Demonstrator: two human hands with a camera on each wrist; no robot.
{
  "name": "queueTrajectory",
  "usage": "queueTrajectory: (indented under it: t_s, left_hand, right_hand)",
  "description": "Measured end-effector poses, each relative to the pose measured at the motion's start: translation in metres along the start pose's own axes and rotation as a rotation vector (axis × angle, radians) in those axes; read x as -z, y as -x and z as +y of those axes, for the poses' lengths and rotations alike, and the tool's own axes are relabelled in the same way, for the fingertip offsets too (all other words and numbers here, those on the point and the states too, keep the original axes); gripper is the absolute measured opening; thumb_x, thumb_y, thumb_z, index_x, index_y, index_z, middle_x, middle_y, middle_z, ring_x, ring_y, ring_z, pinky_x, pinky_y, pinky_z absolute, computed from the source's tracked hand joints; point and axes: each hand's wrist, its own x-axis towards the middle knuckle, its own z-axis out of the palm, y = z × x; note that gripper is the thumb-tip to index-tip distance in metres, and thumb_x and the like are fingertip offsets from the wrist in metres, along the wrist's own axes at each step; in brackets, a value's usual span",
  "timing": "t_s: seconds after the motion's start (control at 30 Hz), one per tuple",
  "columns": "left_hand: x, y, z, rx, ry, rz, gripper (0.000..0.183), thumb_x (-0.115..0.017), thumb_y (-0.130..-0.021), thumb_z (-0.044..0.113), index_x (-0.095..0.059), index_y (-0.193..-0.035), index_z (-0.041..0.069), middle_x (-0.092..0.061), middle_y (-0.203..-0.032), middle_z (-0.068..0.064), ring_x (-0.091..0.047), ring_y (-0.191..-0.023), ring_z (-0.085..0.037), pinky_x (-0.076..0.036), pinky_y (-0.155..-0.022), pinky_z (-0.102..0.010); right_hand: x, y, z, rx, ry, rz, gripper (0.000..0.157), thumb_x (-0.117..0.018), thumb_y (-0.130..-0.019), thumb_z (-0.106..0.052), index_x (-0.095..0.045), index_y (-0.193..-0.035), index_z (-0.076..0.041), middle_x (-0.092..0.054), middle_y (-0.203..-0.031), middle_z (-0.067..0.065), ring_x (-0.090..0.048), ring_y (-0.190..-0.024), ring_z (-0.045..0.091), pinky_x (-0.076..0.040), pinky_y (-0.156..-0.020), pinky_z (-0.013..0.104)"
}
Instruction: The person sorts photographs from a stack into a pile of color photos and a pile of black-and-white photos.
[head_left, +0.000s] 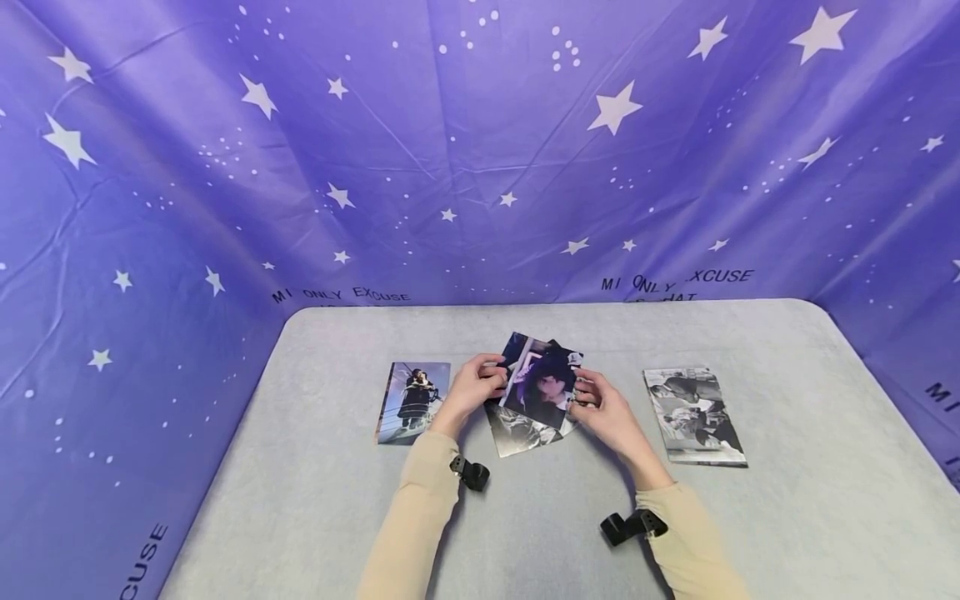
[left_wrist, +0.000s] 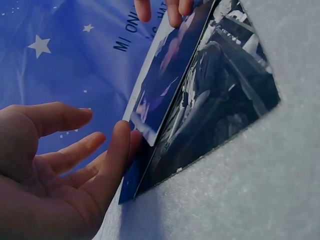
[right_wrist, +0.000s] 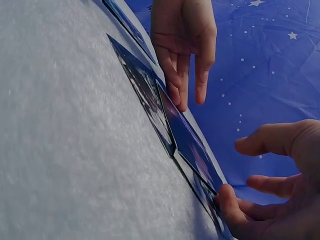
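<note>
Photo print (head_left: 542,385), rectangular and glossy, in purple, black and pale tones, with a dark-haired figure across most of its surface and a pale slanting band toward the left. Near the middle of the grey table (head_left: 540,533), turned at an angle, on top of other prints. Underneath, partly covered, a black-and-white print (head_left: 517,435) visible at the near side; at the far side, the dark corner (head_left: 555,345) of another.

Between both hands: left hand (head_left: 474,387) at the left edge, with fingers loosely spread and tips touching; right hand (head_left: 606,410) at the right edge, likewise relaxed and parted, with fingertips against that side. Beige sleeves (head_left: 420,500) on both arms.

Just left of the left hand, a colour print (head_left: 414,402) of two figures close together at a railing. Well apart on the right, a monochrome print (head_left: 693,412). Beyond the table, a purple-blue backdrop (head_left: 480,133) with white stars.
</note>
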Motion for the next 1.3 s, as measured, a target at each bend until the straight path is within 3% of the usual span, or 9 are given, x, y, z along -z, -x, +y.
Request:
queueTrajectory:
  t_s: [0.3,0.6,0.77,0.97,1.17,1.3]
  left_hand:
    - [0.002,0.007,-0.003,0.04,0.061,-0.027,0.046,-0.05,-0.084,-0.01,-0.048,-0.13,-0.011,-0.061,-0.114,-0.03,-0.063,-0.084,-0.022,-0.056,-0.076,-0.032]
    - [0.001,0.017,-0.009,0.011,0.136,-0.014,0.047,-0.058,-0.085,-0.008,-0.047,-0.13,-0.012,-0.06,-0.116,-0.032,-0.064,-0.086,-0.019,-0.055,-0.076,-0.032]
    - [0.001,0.021,-0.011,0.001,0.156,0.023,0.048,-0.062,-0.082,-0.01,-0.049,-0.129,-0.011,-0.06,-0.112,-0.03,-0.062,-0.084,-0.015,-0.053,-0.076,-0.028]
    - [0.003,0.026,-0.013,-0.036,0.181,0.042,0.052,-0.059,-0.076,-0.017,-0.052,-0.127,-0.009,-0.059,-0.1,-0.017,-0.061,-0.079,-0.013,-0.05,-0.074,-0.024]
    - [0.008,0.033,-0.017,-0.044,0.213,0.047,0.055,-0.059,-0.077,-0.018,-0.05,-0.13,-0.009,-0.059,-0.11,-0.026,-0.064,-0.082,-0.015,-0.052,-0.08,-0.027]
    - [0.011,0.039,-0.02,-0.061,0.232,0.034,0.056,-0.057,-0.077,-0.019,-0.048,-0.132,-0.01,-0.062,-0.107,-0.026,-0.064,-0.081,-0.013,-0.052,-0.081,-0.027]
  right_hand:
    - [-0.005,-0.003,-0.001,-0.011,-0.128,0.035,0.055,-0.06,-0.083,0.011,-0.044,-0.136,0.009,-0.052,-0.124,0.032,-0.055,-0.106,0.039,-0.047,-0.076,0.017]
    - [-0.013,-0.003,-0.003,-0.027,-0.22,0.08,0.057,-0.057,-0.078,0.017,-0.048,-0.134,0.008,-0.048,-0.123,0.025,-0.057,-0.086,0.013,-0.047,-0.063,0.016]
    - [-0.014,-0.003,-0.003,-0.013,-0.247,0.047,0.057,-0.056,-0.078,0.019,-0.047,-0.133,0.011,-0.051,-0.119,0.03,-0.057,-0.082,0.009,-0.047,-0.066,0.015]
    - [-0.017,-0.003,-0.004,-0.015,-0.248,0.002,0.059,-0.055,-0.079,0.018,-0.046,-0.136,0.007,-0.055,-0.117,0.032,-0.059,-0.082,0.01,-0.049,-0.069,0.018]
    - [-0.021,-0.001,-0.006,-0.035,-0.295,-0.045,0.059,-0.057,-0.083,0.015,-0.043,-0.139,0.006,-0.057,-0.114,0.029,-0.059,-0.074,0.008,-0.049,-0.059,0.02]
    - [-0.024,-0.001,-0.003,-0.02,-0.321,-0.073,0.06,-0.056,-0.084,0.015,-0.041,-0.141,0.006,-0.061,-0.105,0.027,-0.058,-0.067,0.007,-0.048,-0.055,0.02]
